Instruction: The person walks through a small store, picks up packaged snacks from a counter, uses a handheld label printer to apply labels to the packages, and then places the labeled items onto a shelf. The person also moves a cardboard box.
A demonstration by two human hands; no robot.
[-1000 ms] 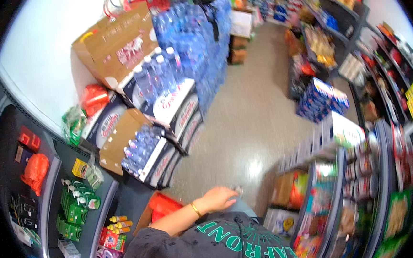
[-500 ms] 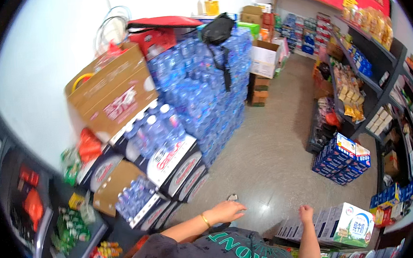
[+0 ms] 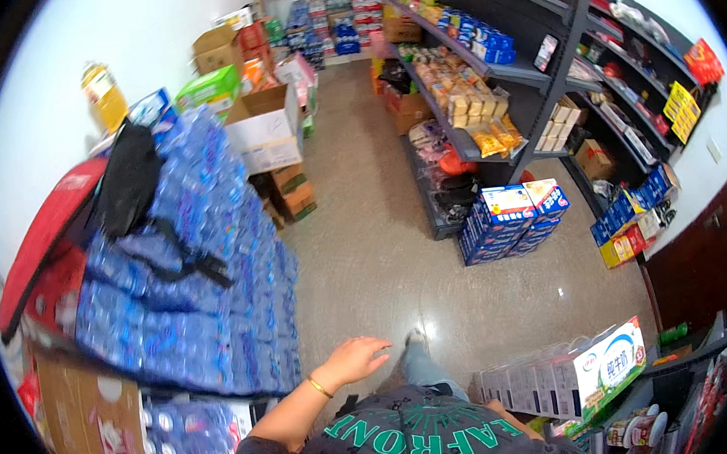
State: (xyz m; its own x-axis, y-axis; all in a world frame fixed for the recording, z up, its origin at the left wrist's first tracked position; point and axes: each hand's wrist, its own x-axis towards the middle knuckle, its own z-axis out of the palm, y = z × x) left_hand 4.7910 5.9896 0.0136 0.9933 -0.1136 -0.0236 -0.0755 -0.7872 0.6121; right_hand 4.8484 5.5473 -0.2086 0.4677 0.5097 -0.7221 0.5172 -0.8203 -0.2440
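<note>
My left hand [image 3: 352, 363], with a gold bracelet at the wrist, hangs over the floor in front of my body. Its fingers are loosely stretched and hold nothing. Of my right arm only a bit of forearm [image 3: 516, 419] shows, beside a row of white milk cartons [image 3: 551, 382]; the hand itself is out of sight. One of my feet [image 3: 415, 338] is forward on the floor. On my left rises a tall stack of blue-wrapped bottled water [image 3: 193, 323], with a black bag [image 3: 128, 180] lying over it.
An aisle floor [image 3: 348, 186] runs ahead between the water stack and grey shelves [image 3: 531, 89]. Blue boxes [image 3: 507, 225] stand at the shelf end. An open white carton [image 3: 264, 133] sits on the left. A dark red door [image 3: 706, 245] is at the right.
My view has turned right and moved forward along the aisle. The water stack is now closer on the left. My right hand, a loose fist before, has dropped out of sight.
</note>
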